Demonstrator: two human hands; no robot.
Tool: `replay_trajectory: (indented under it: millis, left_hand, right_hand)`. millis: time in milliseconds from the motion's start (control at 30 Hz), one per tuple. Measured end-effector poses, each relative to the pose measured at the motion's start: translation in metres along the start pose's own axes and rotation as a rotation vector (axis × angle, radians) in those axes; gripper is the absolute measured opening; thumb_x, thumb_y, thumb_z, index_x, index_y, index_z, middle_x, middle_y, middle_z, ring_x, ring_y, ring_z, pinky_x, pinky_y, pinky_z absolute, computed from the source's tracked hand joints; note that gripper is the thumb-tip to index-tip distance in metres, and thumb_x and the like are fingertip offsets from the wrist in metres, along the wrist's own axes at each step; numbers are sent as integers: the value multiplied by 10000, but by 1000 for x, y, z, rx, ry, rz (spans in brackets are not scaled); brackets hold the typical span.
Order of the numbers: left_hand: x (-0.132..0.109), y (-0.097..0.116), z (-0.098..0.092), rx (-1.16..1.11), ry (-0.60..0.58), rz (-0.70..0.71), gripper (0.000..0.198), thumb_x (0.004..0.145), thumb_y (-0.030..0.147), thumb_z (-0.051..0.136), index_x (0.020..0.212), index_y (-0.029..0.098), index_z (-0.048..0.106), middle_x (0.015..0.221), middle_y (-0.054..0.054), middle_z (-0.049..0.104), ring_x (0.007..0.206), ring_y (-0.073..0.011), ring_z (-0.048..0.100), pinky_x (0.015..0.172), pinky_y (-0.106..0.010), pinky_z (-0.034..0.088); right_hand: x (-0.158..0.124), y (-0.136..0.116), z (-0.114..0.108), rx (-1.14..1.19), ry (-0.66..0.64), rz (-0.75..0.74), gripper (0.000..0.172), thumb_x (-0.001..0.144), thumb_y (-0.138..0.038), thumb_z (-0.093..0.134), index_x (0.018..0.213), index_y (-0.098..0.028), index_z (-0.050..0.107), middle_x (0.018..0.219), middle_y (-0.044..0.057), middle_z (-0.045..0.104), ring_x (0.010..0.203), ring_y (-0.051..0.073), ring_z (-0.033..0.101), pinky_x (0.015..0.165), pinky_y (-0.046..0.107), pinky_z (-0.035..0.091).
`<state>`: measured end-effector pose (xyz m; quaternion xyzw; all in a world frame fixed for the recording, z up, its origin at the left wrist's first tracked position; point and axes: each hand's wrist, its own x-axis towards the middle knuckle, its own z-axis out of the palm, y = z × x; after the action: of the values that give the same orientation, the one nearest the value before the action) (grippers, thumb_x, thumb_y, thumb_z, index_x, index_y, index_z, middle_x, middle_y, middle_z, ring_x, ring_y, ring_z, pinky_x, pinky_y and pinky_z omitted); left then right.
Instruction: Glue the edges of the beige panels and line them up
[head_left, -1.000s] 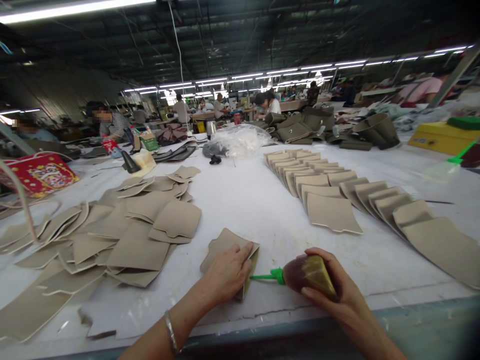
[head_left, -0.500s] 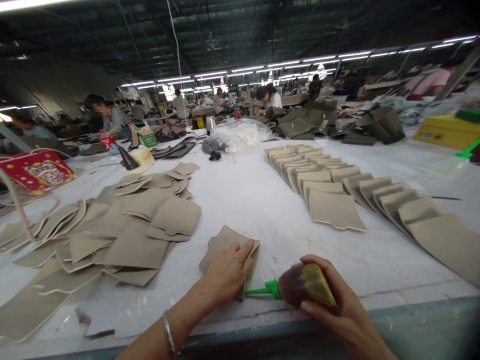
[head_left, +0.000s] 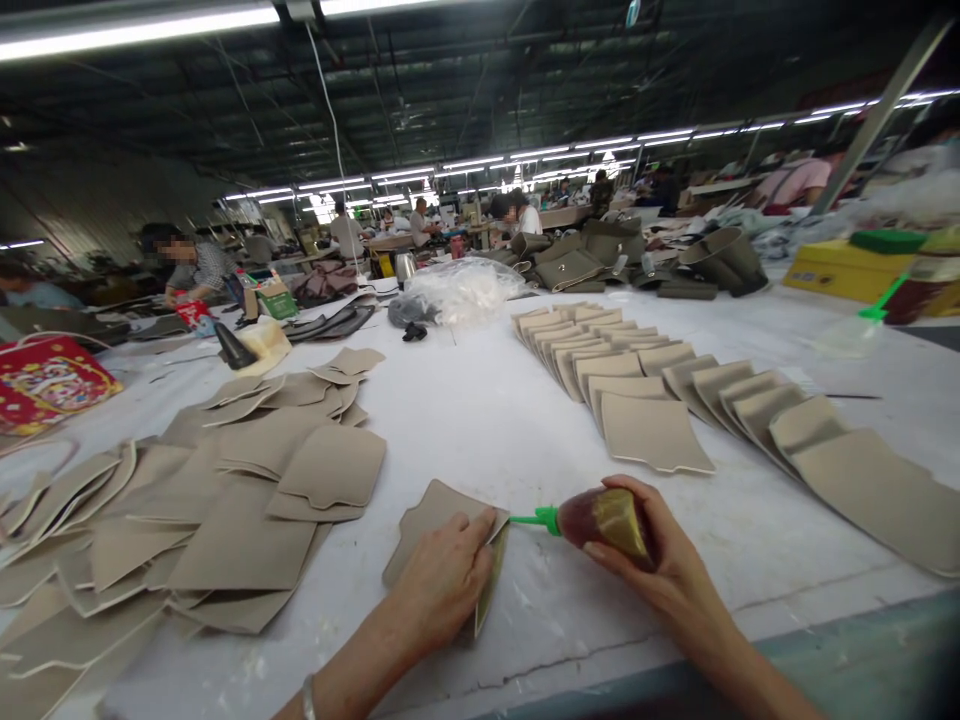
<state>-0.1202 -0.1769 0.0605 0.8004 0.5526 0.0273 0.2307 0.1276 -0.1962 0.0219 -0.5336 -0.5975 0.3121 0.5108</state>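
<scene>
My left hand (head_left: 446, 570) lies on a beige-grey panel (head_left: 429, 515) with notched edges, its fingers stretched out and the index fingertip near the right corner. Under that panel's right edge shows a yellowish strip (head_left: 491, 585). In my right hand (head_left: 667, 560) is a squeeze bottle (head_left: 600, 520), tipped sideways, dark red-brown and yellowish. Its thin green nozzle points left, and the tip is at the panel's right corner. Whether the tip touches, I cannot tell.
A loose heap of similar panels (head_left: 247, 530) spreads at left. Overlapping rows of panels (head_left: 652, 430) fan out at right. Farther back are a clear plastic bag (head_left: 457, 290), olive-coloured pieces (head_left: 574, 260), a yellow box (head_left: 847, 268) and a red box (head_left: 52, 380). Several people work beyond.
My right hand has moved the bottle's nozzle up along the panel's right edge, from its lower end to the corner. The left hand stays on the panel. The view has shifted slightly.
</scene>
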Motion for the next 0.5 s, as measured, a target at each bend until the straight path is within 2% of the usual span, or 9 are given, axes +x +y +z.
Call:
replay_trajectory:
  millis: [133, 233, 300, 433, 500]
  left_hand:
    - [0, 1, -1, -60, 17, 2, 500, 912, 273, 305, 1390, 214, 441, 1204, -86, 603, 1095, -235, 560, 987, -363, 391]
    - [-2, 0, -6, -144, 62, 15, 463, 906, 308, 343, 1326, 214, 515, 1247, -65, 596, 1148, -221, 533, 1018, -339, 368]
    - [-3, -6, -12, -171, 134, -16, 436, 917, 372, 342, 1259, 221, 566, 1195, -60, 621, 1108, -213, 554, 980, -322, 393]
    - [-4, -40, -19, 5, 325, -317, 515, 885, 447, 369, 1284, 147, 498, 1094, -112, 615, 976, -238, 598, 865, -349, 435]
    - [1, -61, -18, 15, 334, -415, 468, 829, 426, 439, 1171, 126, 546, 988, -107, 636, 926, -256, 613, 808, -350, 446]
  right_hand:
    - [-8, -5, -3, 260, -115, 174, 486, 756, -426, 738, 1153, -236, 532, 925, 18, 629, 855, 254, 608, 777, 343, 490]
    - [-10, -5, -9, 677, -110, 364, 410, 777, -436, 728, 1114, -227, 622, 1020, 54, 674, 955, 284, 627, 793, 376, 532]
    - [-11, 0, -16, 942, -65, 495, 355, 791, -408, 734, 1093, -233, 669, 1113, 67, 675, 1001, 288, 632, 768, 377, 563]
    - [-16, 15, -31, 1300, 19, 586, 296, 770, -347, 780, 1039, -239, 721, 1127, 59, 686, 965, 256, 662, 739, 337, 584]
    - [-21, 21, -36, 1427, 5, 570, 335, 759, -373, 791, 1046, -212, 728, 1116, 79, 689, 965, 249, 664, 772, 323, 575]
